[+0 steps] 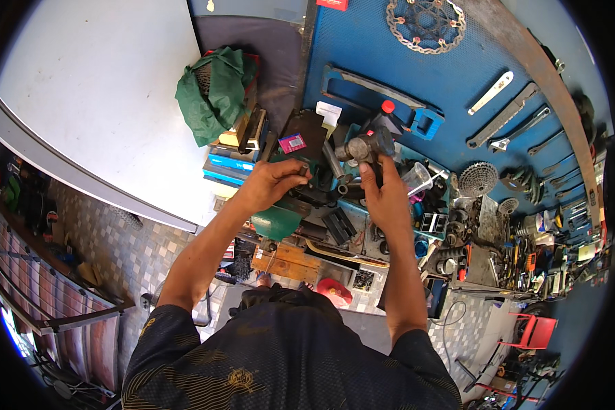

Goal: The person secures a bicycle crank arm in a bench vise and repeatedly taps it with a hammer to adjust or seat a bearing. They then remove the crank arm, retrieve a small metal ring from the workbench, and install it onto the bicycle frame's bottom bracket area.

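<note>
My right hand [389,198] is closed on a hammer [359,147], gripping just below its rounded metal head. The hammer is raised over the cluttered workbench, and its handle is mostly hidden by the hand. To its left, my left hand [273,183] is pinched, thumb against the fingers, around a small dark piece too small to name. Dark metal parts lie beside these fingertips, along with a greasy metal tube [333,160]. Below the left hand is a green metal body [276,223], apparently part of a bench vise. A black plastic holder [339,225] sits nearer to me.
A blue wall panel carries a hacksaw [383,96], a brake disc [427,26], wrenches [503,116] and a sprocket cassette [478,179]. Left of the bench, a green cloth [219,92] covers stacked boxes [231,161]. A red chair [536,331] stands at right.
</note>
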Available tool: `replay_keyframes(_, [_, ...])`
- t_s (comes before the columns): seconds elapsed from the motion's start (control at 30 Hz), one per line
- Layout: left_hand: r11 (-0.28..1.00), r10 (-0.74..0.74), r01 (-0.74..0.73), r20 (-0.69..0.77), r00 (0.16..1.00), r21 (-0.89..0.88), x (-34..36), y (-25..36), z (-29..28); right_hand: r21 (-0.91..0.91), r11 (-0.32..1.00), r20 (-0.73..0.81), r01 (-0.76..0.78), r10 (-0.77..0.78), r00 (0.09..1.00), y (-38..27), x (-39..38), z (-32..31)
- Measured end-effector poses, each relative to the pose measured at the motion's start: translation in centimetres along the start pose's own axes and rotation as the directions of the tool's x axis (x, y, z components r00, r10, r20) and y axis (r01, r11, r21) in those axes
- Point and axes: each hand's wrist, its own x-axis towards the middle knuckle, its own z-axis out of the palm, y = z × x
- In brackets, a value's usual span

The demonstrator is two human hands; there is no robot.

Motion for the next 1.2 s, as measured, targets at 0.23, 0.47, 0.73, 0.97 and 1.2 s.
replay_keyframes(0.23, [0.999,0.034,-0.037,-0.07,0.997,-0.03,-0.1,-0.4,0.5,-0.145,0.929,0.219,0.34,-0.305,0.927,-7.4,0.7,-3.5])
replay_keyframes(0.47, [0.999,0.023,-0.026,-0.081,0.996,-0.041,-0.3,-0.6,0.6,-0.351,0.864,0.419,0.361,-0.2,0.886,-8.9,1.6,-2.4])
replay_keyframes(0.73, [1.0,-0.02,0.019,-0.037,0.999,-0.025,-0.4,-0.5,0.4,-0.181,0.859,-0.067,0.478,-0.496,0.866,-12.4,2.9,-6.4])
replay_keyframes(0.97, [1.0,-0.016,0.015,-0.083,0.996,-0.011,-0.6,-0.3,0.7,-0.329,0.845,0.413,0.422,-0.273,0.869,-10.0,1.8,-2.8])
replay_keyframes(1.2, [0.999,-0.03,0.028,-0.05,0.998,-0.032,-0.7,-0.2,0.5,-0.031,0.981,0.195,0.192,-0.183,0.964,-5.0,2.2,-2.7])
